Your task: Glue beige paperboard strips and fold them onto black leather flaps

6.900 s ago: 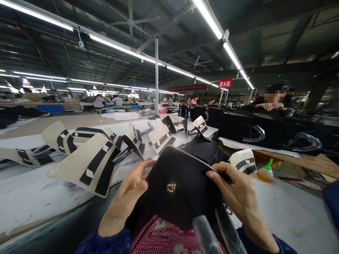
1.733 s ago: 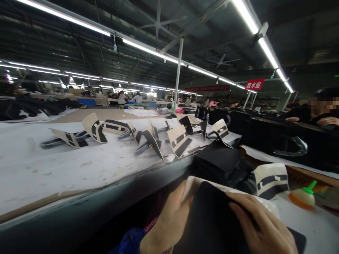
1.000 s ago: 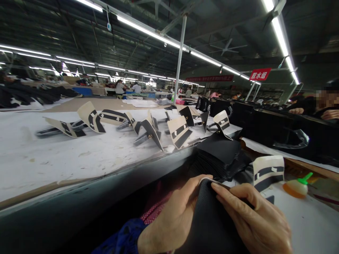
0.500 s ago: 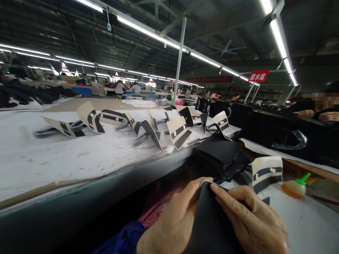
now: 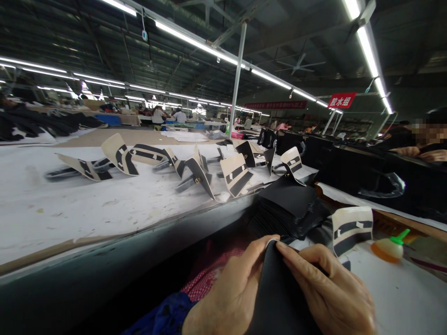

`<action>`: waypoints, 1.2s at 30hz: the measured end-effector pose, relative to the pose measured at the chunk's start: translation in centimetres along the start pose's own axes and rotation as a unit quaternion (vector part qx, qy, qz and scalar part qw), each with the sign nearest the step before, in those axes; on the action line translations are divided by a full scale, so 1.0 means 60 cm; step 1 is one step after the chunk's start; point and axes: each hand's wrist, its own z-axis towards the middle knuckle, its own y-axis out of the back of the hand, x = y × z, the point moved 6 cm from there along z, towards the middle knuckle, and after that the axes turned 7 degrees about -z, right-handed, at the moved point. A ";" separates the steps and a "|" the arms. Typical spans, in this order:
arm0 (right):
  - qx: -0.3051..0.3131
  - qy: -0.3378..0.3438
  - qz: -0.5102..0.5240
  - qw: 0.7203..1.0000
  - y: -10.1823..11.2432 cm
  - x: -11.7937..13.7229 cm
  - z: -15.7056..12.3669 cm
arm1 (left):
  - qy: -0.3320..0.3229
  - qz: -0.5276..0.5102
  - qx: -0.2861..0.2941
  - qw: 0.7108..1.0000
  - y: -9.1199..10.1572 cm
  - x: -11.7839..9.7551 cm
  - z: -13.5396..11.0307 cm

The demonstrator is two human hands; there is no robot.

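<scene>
Overhead, strip lights point(image 5: 199, 43) glow above a stained tabletop point(image 5: 84, 209).

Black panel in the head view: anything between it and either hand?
Nothing visible: the left hand and right hand both hold the black panel directly, near its upper end. The black stack lies beyond, not between. Its underside is hidden.
</scene>
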 end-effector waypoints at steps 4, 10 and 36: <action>0.003 0.001 0.012 1.000 -0.003 0.006 -0.002 | -0.015 -0.016 -0.018 1.000 0.005 -0.006 -0.002; 0.015 0.013 0.010 1.000 -0.008 0.016 -0.005 | -0.052 0.017 0.049 0.997 0.010 -0.024 0.009; -0.049 -0.060 -0.058 0.995 0.016 0.006 0.002 | -0.152 0.035 -0.064 0.986 0.054 -0.052 0.001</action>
